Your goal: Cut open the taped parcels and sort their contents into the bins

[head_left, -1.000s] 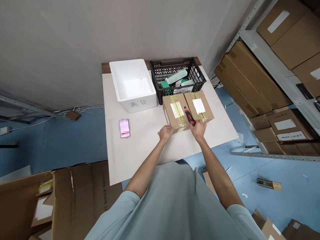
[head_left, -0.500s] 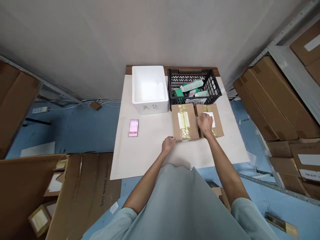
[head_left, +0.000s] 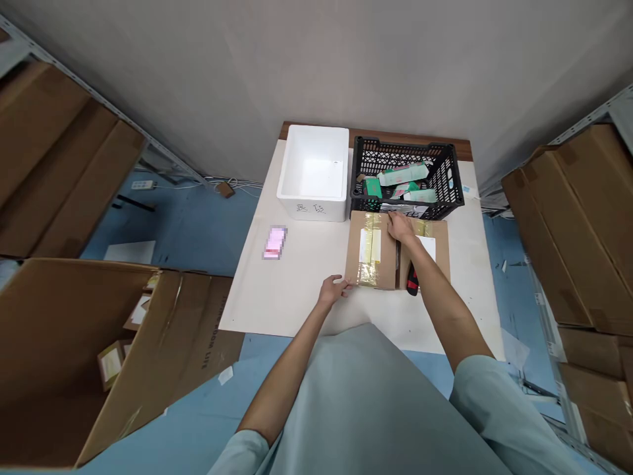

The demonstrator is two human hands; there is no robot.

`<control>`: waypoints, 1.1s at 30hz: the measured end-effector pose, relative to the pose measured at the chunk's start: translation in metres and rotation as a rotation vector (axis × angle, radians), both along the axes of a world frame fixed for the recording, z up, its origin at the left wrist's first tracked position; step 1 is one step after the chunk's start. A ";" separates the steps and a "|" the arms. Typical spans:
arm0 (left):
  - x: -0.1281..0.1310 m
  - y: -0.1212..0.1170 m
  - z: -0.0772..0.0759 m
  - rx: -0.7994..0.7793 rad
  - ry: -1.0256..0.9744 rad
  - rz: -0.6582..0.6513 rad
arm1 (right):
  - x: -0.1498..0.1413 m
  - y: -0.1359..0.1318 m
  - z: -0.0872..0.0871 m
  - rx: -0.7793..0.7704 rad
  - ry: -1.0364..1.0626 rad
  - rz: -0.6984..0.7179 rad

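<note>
Two taped cardboard boxes lie side by side on the white table (head_left: 297,290): the left box (head_left: 372,254) and the right box (head_left: 438,254). My left hand (head_left: 332,290) rests at the near left corner of the left box, fingers loosely apart and touching it. My right hand (head_left: 399,227) reaches over the gap between the boxes, with its fingers bent over the far end of the left box. A red and black utility knife (head_left: 412,280) lies in the gap by my right forearm, and no hand holds it.
Behind the boxes stand a white foam box (head_left: 313,198) and a black plastic crate (head_left: 452,185) holding green and white packs. A pink item (head_left: 275,242) lies on the table's left. A big open carton (head_left: 74,343) stands at left. Stacked cartons (head_left: 578,218) fill shelves on the right.
My right hand moved from the right box's label to the far end of the gap. The knife now shows lying between the boxes. My view swung left.
</note>
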State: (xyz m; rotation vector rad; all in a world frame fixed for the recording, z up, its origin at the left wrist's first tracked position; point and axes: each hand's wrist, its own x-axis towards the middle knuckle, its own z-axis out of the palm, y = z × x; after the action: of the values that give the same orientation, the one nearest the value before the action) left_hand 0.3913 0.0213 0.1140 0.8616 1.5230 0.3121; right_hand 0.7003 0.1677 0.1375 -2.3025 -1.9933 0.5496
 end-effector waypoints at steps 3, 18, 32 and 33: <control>-0.011 0.000 0.003 -0.010 -0.001 0.031 | 0.000 -0.009 0.002 -0.003 -0.017 0.020; -0.165 0.010 -0.004 0.206 0.249 0.222 | -0.079 -0.247 -0.037 0.097 0.110 0.107; -0.215 -0.085 -0.052 0.166 0.042 0.047 | -0.115 -0.342 -0.106 -0.070 0.688 -0.392; -0.213 -0.091 -0.054 0.153 0.041 0.006 | -0.117 -0.338 -0.110 -0.076 0.695 -0.397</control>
State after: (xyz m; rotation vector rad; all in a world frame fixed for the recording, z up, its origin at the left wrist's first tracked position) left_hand 0.1787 -0.0698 0.0597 0.9883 1.5545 0.4219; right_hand 0.5829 -0.1701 0.0280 -2.0451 -1.1847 1.1848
